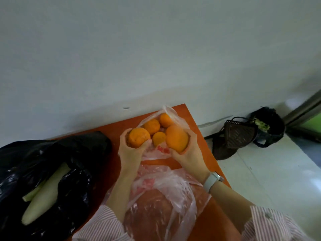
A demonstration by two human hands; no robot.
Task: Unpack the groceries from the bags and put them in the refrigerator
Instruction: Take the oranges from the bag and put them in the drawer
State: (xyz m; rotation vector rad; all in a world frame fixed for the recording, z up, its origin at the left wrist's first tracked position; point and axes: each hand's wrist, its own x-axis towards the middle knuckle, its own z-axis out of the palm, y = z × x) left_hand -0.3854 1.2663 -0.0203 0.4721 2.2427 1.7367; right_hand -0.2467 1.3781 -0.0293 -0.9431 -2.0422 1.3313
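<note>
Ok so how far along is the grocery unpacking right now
Early on. No refrigerator is in view, so nothing shows as put away. In hand: the left hand and right hand each hold an orange. Left: three oranges in the clear bag, and the white radish in the black bag.

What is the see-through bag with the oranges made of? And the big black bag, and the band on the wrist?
Clear bag: thin plastic film, it seems; see-through, crinkled, glossy. Black bag: also looks like plastic film, opaque, with shiny wrinkle highlights. Wrist band: smooth, matte, pale; probably rubber or silicone, though the picture cannot confirm it.
</note>
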